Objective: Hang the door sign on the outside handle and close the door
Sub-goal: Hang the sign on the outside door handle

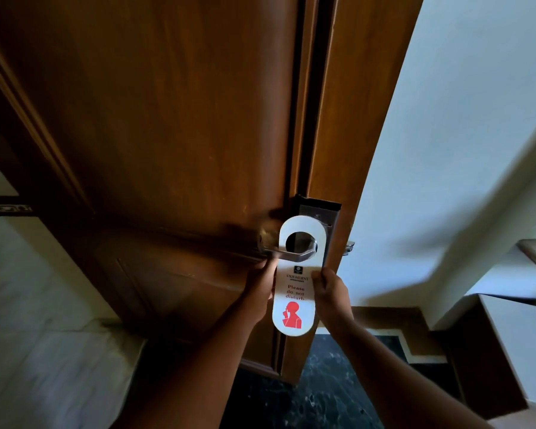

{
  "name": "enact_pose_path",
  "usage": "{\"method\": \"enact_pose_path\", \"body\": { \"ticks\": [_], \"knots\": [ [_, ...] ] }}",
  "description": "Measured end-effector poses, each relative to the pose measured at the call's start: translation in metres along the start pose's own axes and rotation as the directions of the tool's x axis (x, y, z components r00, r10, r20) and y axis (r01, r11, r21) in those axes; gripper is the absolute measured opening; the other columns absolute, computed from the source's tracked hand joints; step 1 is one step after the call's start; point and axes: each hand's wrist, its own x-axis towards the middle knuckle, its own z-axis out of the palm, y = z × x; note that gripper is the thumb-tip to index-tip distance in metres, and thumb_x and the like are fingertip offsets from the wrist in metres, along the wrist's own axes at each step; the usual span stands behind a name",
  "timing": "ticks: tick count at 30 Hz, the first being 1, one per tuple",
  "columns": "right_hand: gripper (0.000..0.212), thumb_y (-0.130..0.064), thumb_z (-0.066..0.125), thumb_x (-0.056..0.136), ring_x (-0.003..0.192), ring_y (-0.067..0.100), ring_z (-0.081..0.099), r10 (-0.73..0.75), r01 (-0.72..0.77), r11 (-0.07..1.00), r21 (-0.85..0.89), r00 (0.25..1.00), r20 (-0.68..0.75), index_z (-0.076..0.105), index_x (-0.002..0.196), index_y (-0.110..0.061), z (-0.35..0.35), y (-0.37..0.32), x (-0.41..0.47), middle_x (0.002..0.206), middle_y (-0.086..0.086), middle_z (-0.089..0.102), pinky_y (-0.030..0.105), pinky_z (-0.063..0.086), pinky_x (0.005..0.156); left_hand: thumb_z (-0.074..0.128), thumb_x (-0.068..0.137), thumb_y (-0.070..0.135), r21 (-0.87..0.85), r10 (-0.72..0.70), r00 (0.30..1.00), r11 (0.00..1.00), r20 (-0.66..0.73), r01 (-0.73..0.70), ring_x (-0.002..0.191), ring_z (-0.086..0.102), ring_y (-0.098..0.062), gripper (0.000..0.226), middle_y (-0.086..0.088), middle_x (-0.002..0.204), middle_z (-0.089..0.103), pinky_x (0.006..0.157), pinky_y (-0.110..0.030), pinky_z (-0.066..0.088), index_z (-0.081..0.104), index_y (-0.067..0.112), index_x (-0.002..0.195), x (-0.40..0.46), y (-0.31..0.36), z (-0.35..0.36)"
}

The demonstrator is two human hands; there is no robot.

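The left hand point(262, 291) pinches the left edge of the sign point(296, 278); the right hand point(328, 292) pinches its right edge. The sign stands upright on its long axis, directly above and between both hands, its hole ringing the tip of the handle point(291, 253) on the open door point(167, 134).

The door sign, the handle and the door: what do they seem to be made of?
The door sign looks like stiff white card or thin plastic, smooth, with red print; which one is unclear. The handle looks like metal, silvery with a dull sheen. The door looks like brown wood with visible grain and a slight gloss.
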Motion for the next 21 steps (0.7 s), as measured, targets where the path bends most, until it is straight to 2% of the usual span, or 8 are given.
{"method": "enact_pose_path", "body": {
  "ticks": [3, 5, 7, 10, 14, 17, 19, 21],
  "knots": [
    [0.022, -0.027, 0.041, 0.101, 0.077, 0.028, 0.067, -0.009, 0.007, 0.999, -0.054, 1.000, -0.030, 0.057, 0.096, -0.012, -0.004, 0.002, 0.015, 0.096, 0.013, 0.067, 0.037, 0.056, 0.060, 0.046, 0.101, 0.044, 0.036, 0.072, 0.996, 0.997, 0.050, -0.074, 0.098, 0.069, -0.026, 0.034, -0.016, 0.106, 0.071, 0.091, -0.046, 0.054, 0.064, 0.015, 0.105, -0.003, -0.001, 0.001],
    [0.026, -0.028, 0.041, 0.101, 0.077, 0.030, 0.067, 0.000, -0.002, 0.997, -0.075, 1.000, -0.025, 0.059, 0.096, -0.010, -0.007, 0.004, 0.023, 0.093, 0.013, 0.068, 0.040, 0.057, 0.063, 0.047, 0.102, 0.034, 0.066, 0.129, 0.990, 0.989, 0.059, -0.132, 0.095, 0.071, -0.022, 0.027, -0.015, 0.100, 0.071, 0.085, -0.037, 0.058, 0.062, 0.012, 0.101, -0.005, -0.003, 0.000],
    [0.026, -0.030, 0.041, 0.100, 0.074, 0.027, 0.067, -0.001, 0.000, 0.996, -0.093, 1.000, -0.007, 0.060, 0.095, -0.011, -0.008, 0.010, 0.027, 0.090, 0.011, 0.068, 0.033, 0.053, 0.057, 0.050, 0.102, 0.027, 0.103, 0.164, 0.983, 0.980, 0.083, -0.172, 0.090, 0.071, -0.016, 0.023, -0.014, 0.097, 0.071, 0.079, -0.029, 0.057, 0.062, 0.009, 0.099, -0.005, -0.007, 0.000],
    [0.026, -0.031, 0.042, 0.100, 0.070, 0.020, 0.065, 0.003, -0.003, 0.993, -0.117, 1.000, 0.003, 0.060, 0.094, -0.014, -0.005, 0.021, 0.031, 0.087, 0.008, 0.067, 0.023, 0.044, 0.050, 0.060, 0.097, 0.017, 0.182, 0.200, 0.976, 0.960, 0.085, -0.213, 0.079, 0.066, -0.022, 0.022, -0.024, 0.089, 0.069, 0.069, -0.033, 0.049, 0.064, -0.004, 0.095, 0.000, -0.017, 0.001],
    [0.023, -0.032, 0.041, 0.101, 0.067, 0.009, 0.063, 0.067, -0.065, 0.994, -0.091, 0.998, 0.018, 0.059, 0.097, -0.018, 0.002, 0.040, 0.034, 0.088, 0.002, 0.065, 0.012, 0.043, 0.043, 0.063, 0.094, 0.015, 0.317, 0.251, 0.967, 0.914, 0.047, -0.253, 0.069, 0.061, -0.018, 0.017, -0.010, 0.075, 0.065, 0.059, -0.026, 0.044, 0.064, -0.001, 0.088, 0.009, -0.026, 0.005],
    [0.024, -0.032, 0.041, 0.101, 0.071, 0.010, 0.063, 0.062, -0.060, 0.993, -0.098, 0.998, 0.016, 0.059, 0.099, -0.016, 0.004, 0.048, 0.038, 0.094, 0.006, 0.067, 0.012, 0.044, 0.046, 0.062, 0.095, 0.018, 0.364, 0.272, 0.962, 0.893, 0.039, -0.267, 0.071, 0.061, -0.010, 0.011, -0.001, 0.077, 0.065, 0.056, -0.014, 0.044, 0.063, 0.007, 0.092, 0.014, -0.029, 0.006],
    [0.025, -0.032, 0.042, 0.100, 0.077, 0.015, 0.065, 0.042, -0.039, 0.994, -0.099, 0.998, 0.036, 0.060, 0.101, -0.015, 0.003, 0.052, 0.041, 0.099, 0.009, 0.069, 0.018, 0.049, 0.053, 0.062, 0.096, 0.020, 0.363, 0.261, 0.964, 0.895, 0.039, -0.257, 0.075, 0.063, -0.012, 0.013, -0.003, 0.082, 0.067, 0.059, -0.017, 0.046, 0.063, 0.007, 0.096, 0.016, -0.030, 0.007],
    [0.025, -0.034, 0.043, 0.100, 0.085, 0.017, 0.066, 0.020, -0.013, 0.996, -0.088, 0.997, 0.077, 0.060, 0.106, -0.016, -0.003, 0.054, 0.038, 0.106, 0.008, 0.069, 0.021, 0.054, 0.062, 0.064, 0.094, 0.021, 0.369, 0.247, 0.969, 0.899, 0.018, -0.235, 0.085, 0.066, -0.017, 0.019, -0.007, 0.095, 0.070, 0.069, -0.027, 0.052, 0.064, 0.006, 0.105, 0.015, -0.030, 0.006]
  ]
}}
